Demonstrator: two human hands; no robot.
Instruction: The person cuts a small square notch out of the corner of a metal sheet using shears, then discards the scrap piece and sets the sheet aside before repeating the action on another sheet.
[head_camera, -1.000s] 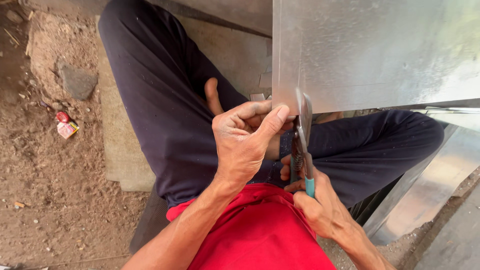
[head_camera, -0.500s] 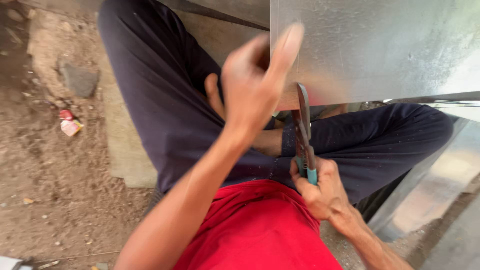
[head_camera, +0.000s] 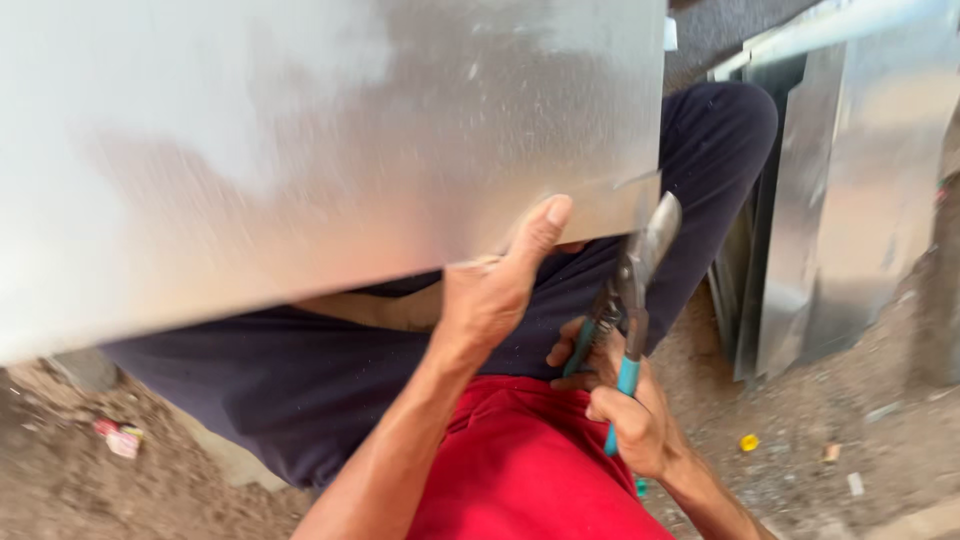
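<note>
Since half a second ago, I see the metal sheet (head_camera: 300, 150) has swung across the view: it filled only the 1 o'clock corner before and now covers the whole upper left, from 9 o'clock round to 1 o'clock. My left hand (head_camera: 495, 285), which was lifted and blurred in front of the sheet, is now down on the sheet's lower edge near the centre. The tin snips (head_camera: 630, 300) have tilted from near upright to leaning toward 1 o'clock.

My left hand grips the lower edge of the sheet, thumb pressed flat on its face and pointing to 1 o'clock, the forearm running down to 7 o'clock. My right hand (head_camera: 625, 415), at 5 o'clock of the left, is clenched around the blue handles of the snips, whose blades sit at the sheet's lower right corner. More metal sheets (head_camera: 840, 200) lean at 3 o'clock.
</note>
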